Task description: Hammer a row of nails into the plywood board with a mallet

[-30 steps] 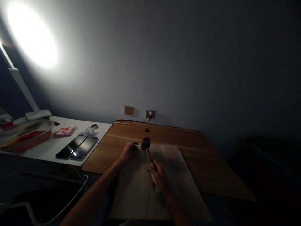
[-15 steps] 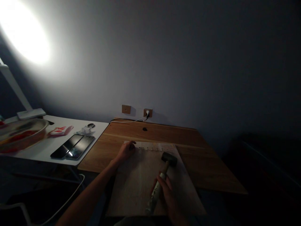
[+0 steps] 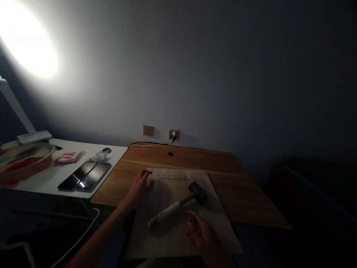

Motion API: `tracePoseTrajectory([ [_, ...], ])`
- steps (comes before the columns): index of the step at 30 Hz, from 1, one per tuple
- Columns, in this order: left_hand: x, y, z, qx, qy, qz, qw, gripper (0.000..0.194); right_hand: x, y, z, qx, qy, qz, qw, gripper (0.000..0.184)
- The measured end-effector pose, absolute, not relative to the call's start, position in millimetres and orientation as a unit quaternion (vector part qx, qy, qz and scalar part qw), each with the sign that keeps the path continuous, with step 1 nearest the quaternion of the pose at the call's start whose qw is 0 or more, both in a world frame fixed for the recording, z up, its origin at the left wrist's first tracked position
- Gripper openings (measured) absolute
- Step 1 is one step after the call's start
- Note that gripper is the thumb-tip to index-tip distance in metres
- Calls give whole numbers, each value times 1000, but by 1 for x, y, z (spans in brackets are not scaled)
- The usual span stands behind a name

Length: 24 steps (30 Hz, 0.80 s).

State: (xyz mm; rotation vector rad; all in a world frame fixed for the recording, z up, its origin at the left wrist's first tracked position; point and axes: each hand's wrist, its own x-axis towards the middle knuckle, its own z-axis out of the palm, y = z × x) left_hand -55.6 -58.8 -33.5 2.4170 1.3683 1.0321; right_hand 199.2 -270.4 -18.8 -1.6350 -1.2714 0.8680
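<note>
A mallet (image 3: 167, 211) with a dark head and a worn white grip lies slantwise on a pale board (image 3: 145, 243). Just right of its handle, my right hand (image 3: 201, 231) is off it, fingers loosely curled and apart, holding nothing. My left hand (image 3: 141, 185) rests at the board's upper left edge with its fingers spread and nothing in them. Beside its fingertips, a row of several small nails (image 3: 173, 177) stands upright along the far part of the board.
The board lies on a wooden table (image 3: 251, 201) against the wall. On a white table (image 3: 117, 149) at left are two phones (image 3: 93, 176), a plastic bag (image 3: 99, 155), a pink packet (image 3: 71, 157), a basin (image 3: 41, 167) and a lamp (image 3: 35, 136). Cables run to a wall socket (image 3: 174, 134).
My right hand has let go of the mallet and drawn away to the right; the mallet now lies turned on the board. My left hand has shifted left, away from the nails.
</note>
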Motion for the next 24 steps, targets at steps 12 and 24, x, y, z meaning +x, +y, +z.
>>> tracePoseTrajectory([
  [12,-60,-126,-14,841,458,241,157,39,296,-284,-52,-727,-649,-59,217,42],
  [24,90,-116,-22,913,237,220,250,39,448,-309,-41,-823,-526,-60,206,50],
])
